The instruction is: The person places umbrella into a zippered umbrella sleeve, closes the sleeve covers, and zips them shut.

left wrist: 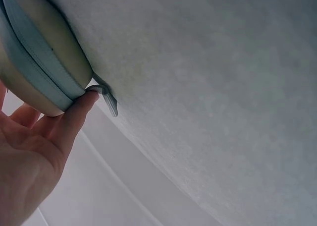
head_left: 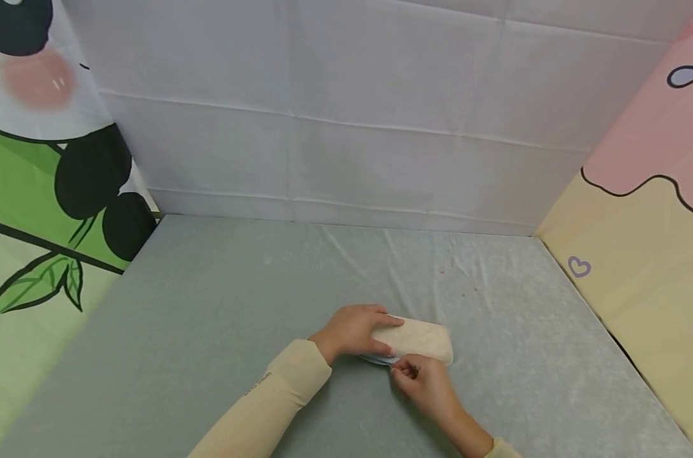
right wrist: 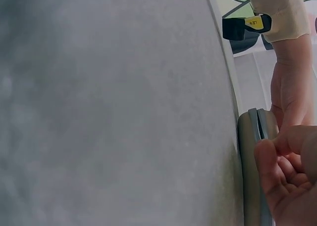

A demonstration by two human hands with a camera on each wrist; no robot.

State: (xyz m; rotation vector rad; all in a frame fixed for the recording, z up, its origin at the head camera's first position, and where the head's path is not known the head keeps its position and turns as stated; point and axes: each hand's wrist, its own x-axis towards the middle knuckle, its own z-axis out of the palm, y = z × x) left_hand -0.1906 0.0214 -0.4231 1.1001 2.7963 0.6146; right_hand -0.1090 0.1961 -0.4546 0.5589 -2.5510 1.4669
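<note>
A cream zippered pouch [head_left: 420,340] with a grey-blue zipper band [left wrist: 37,62] lies on the grey cloth. My left hand [head_left: 357,331] grips its left end, thumb toward the near side and fingers spread over the top. A small grey fabric tab [left wrist: 110,103] sticks out from that end by the fingertips. At the near side, my right hand [head_left: 426,381] pinches at the zipper with thumb and index finger; the pull itself is hidden by them. In the right wrist view a narrow gap shows in the zipper band [right wrist: 257,119] beyond those fingertips.
The grey cloth-covered table [head_left: 209,305] spreads around the pouch, with faint creases and tiny specks at the right back. A white cloth wall [head_left: 346,127] stands behind. Printed cartoon panels flank it, green at left [head_left: 20,172] and pink and yellow at right [head_left: 638,254].
</note>
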